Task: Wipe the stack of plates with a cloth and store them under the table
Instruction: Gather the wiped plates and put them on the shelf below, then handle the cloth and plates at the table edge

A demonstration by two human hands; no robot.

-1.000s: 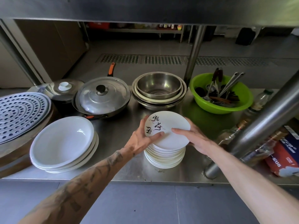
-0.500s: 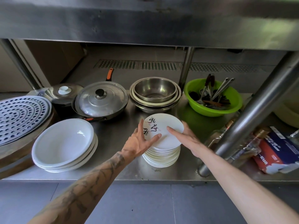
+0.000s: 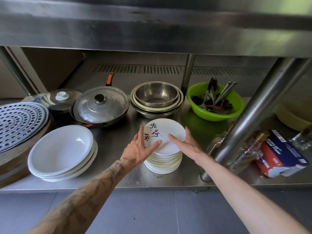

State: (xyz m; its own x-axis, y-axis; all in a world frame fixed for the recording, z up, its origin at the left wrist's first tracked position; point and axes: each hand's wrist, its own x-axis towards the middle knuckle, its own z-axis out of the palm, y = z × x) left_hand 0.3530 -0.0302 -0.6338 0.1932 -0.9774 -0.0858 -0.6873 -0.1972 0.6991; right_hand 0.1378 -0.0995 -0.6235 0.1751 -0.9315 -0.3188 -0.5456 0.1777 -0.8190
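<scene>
Stacked round white ceramic plates (image 3: 163, 163) sit on the steel shelf (image 3: 114, 142) just in front of the nested steel bowls (image 3: 157, 97). Left hand (image 3: 138, 149) and right hand (image 3: 187, 144), fingers straight, rest against the top plate (image 3: 166, 132), gripping nothing, probably squaring the pile.

Head-worn wide-angle view, facing forward and down — close above lower shelf (image 3: 114, 137)

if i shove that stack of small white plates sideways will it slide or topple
The stack of plates probably slides easily on the smooth steel shelf. Its rims look uneven, so upper plates may shift. Many ceramic-looking plates: likely heavy, chip-prone.
</scene>
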